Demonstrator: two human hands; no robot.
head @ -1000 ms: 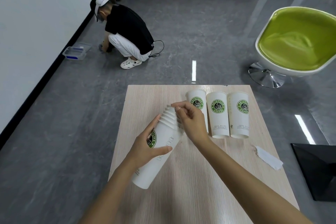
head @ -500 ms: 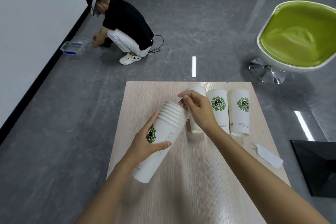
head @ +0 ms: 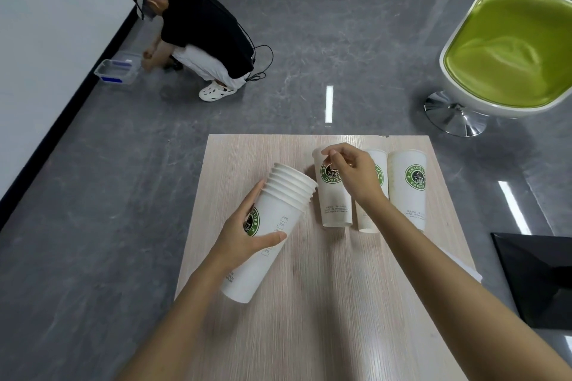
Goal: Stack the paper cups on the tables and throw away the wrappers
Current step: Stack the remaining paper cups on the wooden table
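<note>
Left hand (head: 244,235) grips tilted cup stack (head: 272,226), approx. six nested rims.

- Right hand (head: 353,173) now off the nested stack (head: 272,226), reaching right to the leftmost single cup (head: 334,195), fingers pinching its far rim.
- Stack mouth now uncovered.

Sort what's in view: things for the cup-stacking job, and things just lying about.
For the job:
- nested cup stack, in left hand
- leftmost single cup, rim pinched by right hand
- two more cups
- wrapper
- table

Lying about:
- green chair
- plastic bin
</note>
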